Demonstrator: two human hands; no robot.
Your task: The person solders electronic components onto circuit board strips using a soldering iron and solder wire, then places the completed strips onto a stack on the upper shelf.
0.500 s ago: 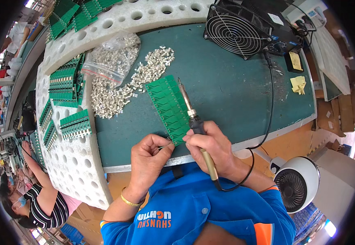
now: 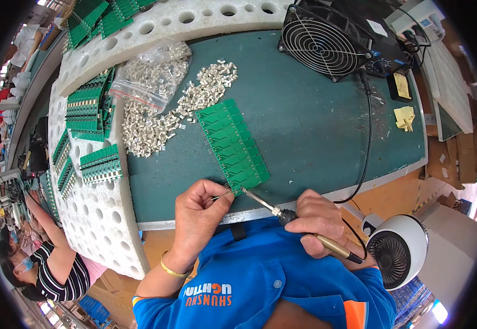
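A green circuit board panel (image 2: 233, 143) lies on the dark green worktop, with pins along its left edge. My right hand (image 2: 319, 219) is wrapped round a soldering iron (image 2: 263, 203), whose tip points left at the board's near end and appears to touch it. Just left of that tip, my left hand (image 2: 199, 211) pinches a thin wire that looks like solder (image 2: 219, 197), its fingertips at the board's near corner. Whether those fingertips also press on the board I cannot tell.
Small white connectors (image 2: 148, 131) lie heaped beyond the board, beside a plastic bag (image 2: 159, 74) of them. Holed white foam (image 2: 98, 219) carries more boards (image 2: 100, 164). A black fan (image 2: 326, 44) stands far right; the iron's cord (image 2: 368, 137) crosses the right side. Another person (image 2: 57, 268) sits left.
My right hand has moved right and turned the soldering iron, bringing its tip from above the board's far part down to its near end. My left hand has stayed in place.
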